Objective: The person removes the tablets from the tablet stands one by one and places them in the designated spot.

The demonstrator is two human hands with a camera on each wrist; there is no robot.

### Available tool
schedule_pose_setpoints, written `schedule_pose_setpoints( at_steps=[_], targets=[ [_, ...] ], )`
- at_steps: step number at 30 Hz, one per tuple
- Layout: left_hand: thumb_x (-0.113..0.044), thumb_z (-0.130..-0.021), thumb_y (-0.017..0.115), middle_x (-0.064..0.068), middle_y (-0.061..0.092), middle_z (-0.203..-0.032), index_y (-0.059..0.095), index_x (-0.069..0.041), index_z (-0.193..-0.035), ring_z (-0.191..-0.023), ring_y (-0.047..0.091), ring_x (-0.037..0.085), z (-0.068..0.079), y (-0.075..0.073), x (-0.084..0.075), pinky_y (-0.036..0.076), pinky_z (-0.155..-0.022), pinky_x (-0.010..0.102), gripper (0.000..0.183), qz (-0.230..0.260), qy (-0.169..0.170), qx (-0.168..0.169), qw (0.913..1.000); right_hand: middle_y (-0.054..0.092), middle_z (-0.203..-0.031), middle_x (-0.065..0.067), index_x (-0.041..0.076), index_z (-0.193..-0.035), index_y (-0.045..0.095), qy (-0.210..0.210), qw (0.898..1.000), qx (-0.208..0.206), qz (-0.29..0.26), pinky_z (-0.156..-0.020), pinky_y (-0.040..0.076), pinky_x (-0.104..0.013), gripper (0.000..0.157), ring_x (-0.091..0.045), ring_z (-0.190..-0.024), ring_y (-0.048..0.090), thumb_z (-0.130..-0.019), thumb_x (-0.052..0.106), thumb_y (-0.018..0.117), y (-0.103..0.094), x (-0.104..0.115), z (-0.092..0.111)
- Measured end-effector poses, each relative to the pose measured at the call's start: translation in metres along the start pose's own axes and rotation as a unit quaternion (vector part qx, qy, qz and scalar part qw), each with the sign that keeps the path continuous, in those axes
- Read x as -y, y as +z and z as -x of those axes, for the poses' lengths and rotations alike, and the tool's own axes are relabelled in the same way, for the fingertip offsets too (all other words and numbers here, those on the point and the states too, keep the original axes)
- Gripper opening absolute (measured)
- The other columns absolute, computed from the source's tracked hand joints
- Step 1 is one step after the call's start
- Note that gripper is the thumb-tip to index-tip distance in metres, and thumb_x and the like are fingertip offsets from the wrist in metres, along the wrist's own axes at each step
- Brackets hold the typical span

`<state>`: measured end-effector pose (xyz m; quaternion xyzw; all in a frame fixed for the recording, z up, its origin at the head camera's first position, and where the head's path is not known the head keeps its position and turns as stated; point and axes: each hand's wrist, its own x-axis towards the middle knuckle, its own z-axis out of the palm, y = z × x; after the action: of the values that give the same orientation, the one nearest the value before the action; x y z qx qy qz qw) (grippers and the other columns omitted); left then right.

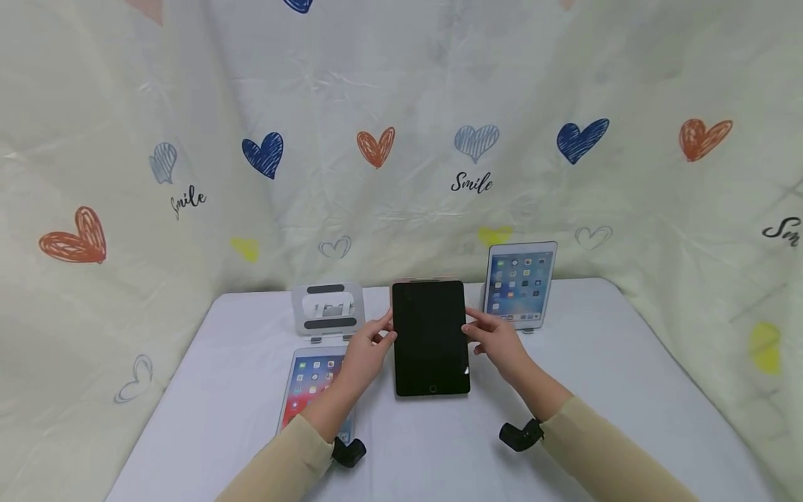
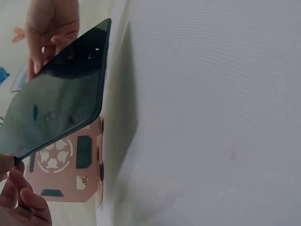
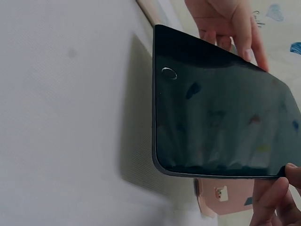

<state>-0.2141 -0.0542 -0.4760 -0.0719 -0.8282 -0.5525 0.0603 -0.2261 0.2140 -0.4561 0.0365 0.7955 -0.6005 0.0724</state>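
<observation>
Between both hands a black tablet (image 1: 431,338) with a dark screen is held upright, its home button at the bottom. My left hand (image 1: 369,346) pinches its left edge, while my right hand (image 1: 497,339) pinches the right edge. In the left wrist view, the tablet (image 2: 61,89) is tilted and its lower edge stands off the white table. Just behind it is a pink tablet stand (image 2: 66,174) with round cutouts and dark pads, mostly hidden in the head view. The right wrist view shows the right fingers (image 3: 270,200) at the tablet's edge.
On the right, a white tablet (image 1: 519,282) with a lit screen leans upright on a stand. At the back left is a white tablet stand (image 1: 327,309) with dark pads. Another lit tablet (image 1: 307,383) lies partly under my left forearm. A heart-print cloth (image 1: 414,209) hangs behind the table.
</observation>
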Motion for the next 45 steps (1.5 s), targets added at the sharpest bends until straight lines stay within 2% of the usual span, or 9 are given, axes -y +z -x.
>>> schedule_pose_setpoints(
  at_steps=[4, 10, 15, 25, 31, 40, 45],
  targets=[
    [-0.013, -0.095, 0.067, 0.004, 0.064, -0.107, 0.052, -0.019, -0.145, -0.074, 0.054, 0.016, 0.004, -0.003, 0.003, 0.048, -0.058, 0.026, 0.052, -0.008, -0.005, 0.03, 0.9995, 0.064, -0.115, -0.014, 0.012, -0.147, 0.049, 0.006, 1.0, 0.013, 0.001, -0.069, 0.054, -0.028, 0.051, -0.021, -0.09, 0.061, -0.099, 0.019, 0.063, 0.0, -0.002, 0.0],
    [-0.015, -0.096, 0.067, 0.001, 0.063, -0.111, 0.046, -0.024, -0.149, -0.076, 0.054, 0.016, 0.01, -0.005, 0.006, 0.048, -0.059, 0.027, 0.058, -0.014, -0.042, 0.071, 0.9965, 0.066, -0.112, -0.013, 0.009, -0.148, 0.047, 0.016, 0.999, 0.034, 0.002, -0.067, 0.053, -0.029, 0.052, -0.021, -0.089, 0.062, -0.099, 0.017, 0.061, 0.0, -0.005, 0.006],
    [-0.017, -0.096, 0.067, 0.001, 0.062, -0.112, 0.045, -0.028, -0.149, -0.076, 0.054, 0.017, 0.014, -0.007, 0.009, 0.047, -0.06, 0.027, 0.059, -0.011, -0.065, 0.082, 0.9944, 0.068, -0.11, -0.011, 0.01, -0.148, 0.047, 0.028, 0.999, 0.037, -0.002, -0.067, 0.052, -0.029, 0.052, -0.02, -0.089, 0.063, -0.099, 0.017, 0.061, 0.002, -0.007, 0.01],
    [-0.016, -0.094, 0.069, 0.003, 0.065, -0.11, 0.048, -0.023, -0.148, -0.072, 0.055, 0.017, 0.023, -0.002, 0.018, 0.046, -0.061, 0.025, 0.058, -0.015, -0.079, 0.085, 0.9931, 0.072, -0.103, -0.009, 0.006, -0.146, 0.049, 0.048, 0.998, 0.04, -0.019, -0.06, 0.051, -0.028, 0.052, -0.018, -0.084, 0.065, -0.097, 0.014, 0.063, 0.005, -0.02, 0.013],
    [-0.017, -0.095, 0.068, 0.003, 0.065, -0.11, 0.048, -0.023, -0.148, -0.074, 0.055, 0.017, 0.025, 0.001, 0.023, 0.047, -0.063, 0.025, 0.058, -0.009, -0.099, 0.089, 0.9911, 0.073, -0.103, -0.01, 0.006, -0.144, 0.051, 0.058, 0.997, 0.032, -0.026, -0.06, 0.049, -0.028, 0.051, -0.019, -0.083, 0.067, -0.096, 0.013, 0.064, 0.007, -0.022, 0.015],
    [-0.017, -0.093, 0.071, 0.001, 0.064, -0.107, 0.047, -0.021, -0.149, -0.08, 0.057, 0.018, 0.028, 0.0, 0.025, 0.051, -0.067, 0.028, 0.061, -0.012, -0.106, 0.121, 0.9868, 0.072, -0.102, -0.009, 0.008, -0.143, 0.053, 0.086, 0.996, 0.027, -0.004, -0.063, 0.05, -0.029, 0.049, -0.02, -0.08, 0.064, -0.095, 0.014, 0.064, 0.007, -0.027, 0.018],
    [-0.017, -0.091, 0.073, -0.001, 0.064, -0.104, 0.045, -0.023, -0.15, -0.084, 0.058, 0.018, 0.029, 0.0, 0.022, 0.053, -0.068, 0.029, 0.066, -0.014, -0.129, 0.145, 0.9808, 0.072, -0.102, -0.01, 0.006, -0.143, 0.053, 0.096, 0.995, 0.031, 0.01, -0.061, 0.049, -0.029, 0.049, -0.021, -0.075, 0.062, -0.095, 0.013, 0.064, 0.005, -0.027, 0.02]
  ],
)
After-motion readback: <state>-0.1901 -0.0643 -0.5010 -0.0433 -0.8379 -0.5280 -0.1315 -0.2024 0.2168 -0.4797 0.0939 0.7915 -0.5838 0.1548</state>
